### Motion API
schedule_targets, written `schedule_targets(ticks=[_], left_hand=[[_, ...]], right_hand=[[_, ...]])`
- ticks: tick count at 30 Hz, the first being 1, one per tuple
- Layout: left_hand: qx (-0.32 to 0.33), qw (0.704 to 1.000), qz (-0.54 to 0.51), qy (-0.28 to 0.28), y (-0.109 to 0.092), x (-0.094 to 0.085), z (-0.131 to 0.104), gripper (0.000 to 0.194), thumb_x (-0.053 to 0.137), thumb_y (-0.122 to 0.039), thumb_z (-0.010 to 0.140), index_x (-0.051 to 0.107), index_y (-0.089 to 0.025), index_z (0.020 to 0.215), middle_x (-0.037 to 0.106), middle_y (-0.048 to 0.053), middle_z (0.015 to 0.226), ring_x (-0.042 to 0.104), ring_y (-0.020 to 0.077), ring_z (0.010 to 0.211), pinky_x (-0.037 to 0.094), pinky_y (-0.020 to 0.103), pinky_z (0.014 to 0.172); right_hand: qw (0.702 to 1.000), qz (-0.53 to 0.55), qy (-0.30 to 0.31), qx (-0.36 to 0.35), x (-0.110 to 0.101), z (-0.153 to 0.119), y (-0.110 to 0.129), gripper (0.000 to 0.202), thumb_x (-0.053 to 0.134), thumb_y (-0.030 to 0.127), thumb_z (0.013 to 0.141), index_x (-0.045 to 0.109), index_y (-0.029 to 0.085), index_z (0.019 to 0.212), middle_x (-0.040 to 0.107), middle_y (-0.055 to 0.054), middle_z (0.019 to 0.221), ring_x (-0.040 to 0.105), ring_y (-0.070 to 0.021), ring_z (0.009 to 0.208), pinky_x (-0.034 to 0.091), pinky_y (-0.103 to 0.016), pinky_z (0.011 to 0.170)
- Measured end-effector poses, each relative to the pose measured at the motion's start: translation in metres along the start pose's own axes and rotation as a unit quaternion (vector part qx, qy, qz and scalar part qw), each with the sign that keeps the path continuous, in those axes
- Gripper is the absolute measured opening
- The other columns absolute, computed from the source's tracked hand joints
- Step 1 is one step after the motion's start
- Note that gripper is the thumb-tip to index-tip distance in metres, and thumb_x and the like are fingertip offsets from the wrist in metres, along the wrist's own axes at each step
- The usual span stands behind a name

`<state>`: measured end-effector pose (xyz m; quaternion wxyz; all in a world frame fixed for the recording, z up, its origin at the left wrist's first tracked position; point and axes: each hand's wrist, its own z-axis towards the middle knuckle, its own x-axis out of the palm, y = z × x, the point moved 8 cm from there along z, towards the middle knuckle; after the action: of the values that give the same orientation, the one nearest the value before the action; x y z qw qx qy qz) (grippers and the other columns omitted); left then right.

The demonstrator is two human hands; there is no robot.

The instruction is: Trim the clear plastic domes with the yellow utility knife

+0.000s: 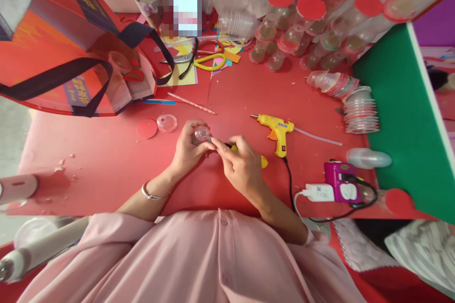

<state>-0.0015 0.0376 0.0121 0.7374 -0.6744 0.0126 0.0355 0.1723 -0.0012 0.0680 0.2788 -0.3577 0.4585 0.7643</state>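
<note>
My left hand (190, 149) is closed around a small clear plastic dome piece (202, 133) above the red table. My right hand (243, 163) grips a slim yellow-and-black tool (264, 162); its yellow end sticks out past the palm, and most of it is hidden by the fingers. The tool's front end meets the clear piece by my left thumb, where fingertips cover the contact. Left of my hands lie a clear dome lid (167, 123) and a flat red disc (147, 129). To the right rests a yellow glue gun (277, 130) with a glue stick in its back.
Scissors (209, 61) lie on coloured paper behind a striped straw (192, 103). A large red bag (53, 52) stands at left. Clear plastic cups with red discs (311, 8) fill the back right. Stacked lids (361, 111), a purple power socket (339, 182) and cables sit right.
</note>
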Motion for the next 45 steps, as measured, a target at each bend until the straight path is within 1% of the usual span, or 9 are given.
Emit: schedule_targets(ticks=[6, 11, 15, 19, 23, 28, 37, 40, 45], left_hand=[[0.023, 0.998, 0.062, -0.023, -0.002, -0.005, 0.000, 0.071, 0.093, -0.060, 0.067, 0.065, -0.023, 0.120, 0.069, 0.008, 0.111, 0.069, 0.0179, 0.089, 0.057, 0.027, 0.075], [0.063, 0.992, 0.105, -0.031, -0.011, -0.006, 0.001, 0.068, 0.090, -0.065, 0.068, 0.067, -0.023, 0.116, 0.068, 0.006, 0.109, 0.067, 0.0185, 0.091, 0.055, 0.030, 0.081], [0.046, 0.992, 0.112, -0.031, -0.006, -0.007, 0.000, 0.069, 0.089, -0.067, 0.068, 0.068, -0.023, 0.117, 0.069, 0.008, 0.110, 0.067, 0.0208, 0.093, 0.054, 0.032, 0.083], [0.027, 0.995, 0.090, -0.027, -0.002, -0.006, -0.001, 0.068, 0.089, -0.067, 0.067, 0.068, -0.022, 0.114, 0.070, 0.008, 0.109, 0.068, 0.0209, 0.091, 0.056, 0.031, 0.078], [0.008, 0.998, 0.052, -0.024, -0.002, -0.003, -0.002, 0.066, 0.090, -0.067, 0.067, 0.066, -0.021, 0.108, 0.070, 0.008, 0.108, 0.067, 0.0160, 0.077, 0.054, 0.026, 0.062], [-0.023, 1.000, -0.013, -0.014, 0.001, 0.001, -0.004, 0.067, 0.092, -0.062, 0.068, 0.064, -0.022, 0.114, 0.072, 0.007, 0.107, 0.063, 0.0102, 0.063, 0.052, 0.021, 0.051], [-0.024, 0.998, -0.066, 0.010, 0.003, 0.006, -0.004, 0.067, 0.095, -0.053, 0.069, 0.061, -0.024, 0.119, 0.070, 0.003, 0.106, 0.060, 0.0059, 0.049, 0.052, 0.020, 0.043], [-0.018, 0.998, -0.064, 0.009, 0.001, 0.003, -0.002, 0.070, 0.094, -0.058, 0.068, 0.061, -0.022, 0.119, 0.072, 0.005, 0.107, 0.063, 0.0071, 0.054, 0.054, 0.020, 0.049], [-0.005, 0.998, -0.056, 0.001, -0.005, -0.002, 0.000, 0.072, 0.091, -0.066, 0.067, 0.067, -0.020, 0.117, 0.073, 0.009, 0.110, 0.071, 0.0141, 0.080, 0.059, 0.023, 0.066]], right_hand=[[1.000, 0.002, -0.010, 0.000, -0.001, 0.000, 0.001, 0.043, 0.059, 0.019, 0.104, 0.071, 0.037, 0.140, 0.066, -0.006, 0.104, 0.065, -0.0172, 0.092, 0.050, -0.028, 0.075], [1.000, 0.009, -0.008, 0.002, 0.000, -0.001, 0.001, 0.042, 0.060, 0.019, 0.104, 0.071, 0.036, 0.140, 0.065, -0.006, 0.103, 0.065, -0.0165, 0.090, 0.051, -0.028, 0.076], [1.000, 0.002, -0.002, 0.002, 0.002, -0.001, 0.001, 0.043, 0.059, 0.019, 0.104, 0.071, 0.038, 0.140, 0.065, -0.006, 0.103, 0.064, -0.0171, 0.091, 0.051, -0.028, 0.076], [1.000, -0.017, -0.003, 0.000, 0.003, -0.002, 0.000, 0.046, 0.059, 0.017, 0.103, 0.069, 0.039, 0.142, 0.065, -0.007, 0.107, 0.064, -0.0180, 0.094, 0.051, -0.029, 0.077], [1.000, -0.027, -0.004, -0.006, 0.004, -0.003, 0.000, 0.049, 0.059, 0.014, 0.101, 0.068, 0.039, 0.143, 0.065, -0.007, 0.109, 0.063, -0.0190, 0.095, 0.051, -0.030, 0.077], [1.000, -0.029, 0.002, -0.007, 0.004, -0.003, 0.001, 0.050, 0.058, 0.015, 0.102, 0.067, 0.040, 0.144, 0.065, -0.007, 0.110, 0.063, -0.0196, 0.096, 0.051, -0.031, 0.079], [1.000, -0.011, 0.006, 0.004, 0.000, -0.001, 0.001, 0.043, 0.057, 0.020, 0.105, 0.070, 0.039, 0.141, 0.066, -0.006, 0.108, 0.064, -0.0173, 0.095, 0.050, -0.028, 0.078], [1.000, -0.021, -0.008, 0.000, -0.001, -0.002, 0.001, 0.044, 0.058, 0.019, 0.105, 0.069, 0.040, 0.142, 0.067, -0.007, 0.109, 0.063, -0.0185, 0.097, 0.050, -0.030, 0.081], [1.000, -0.021, -0.008, -0.002, 0.000, -0.002, -0.001, 0.046, 0.057, 0.018, 0.104, 0.069, 0.042, 0.141, 0.065, -0.007, 0.110, 0.062, -0.0190, 0.099, 0.052, -0.032, 0.086]])
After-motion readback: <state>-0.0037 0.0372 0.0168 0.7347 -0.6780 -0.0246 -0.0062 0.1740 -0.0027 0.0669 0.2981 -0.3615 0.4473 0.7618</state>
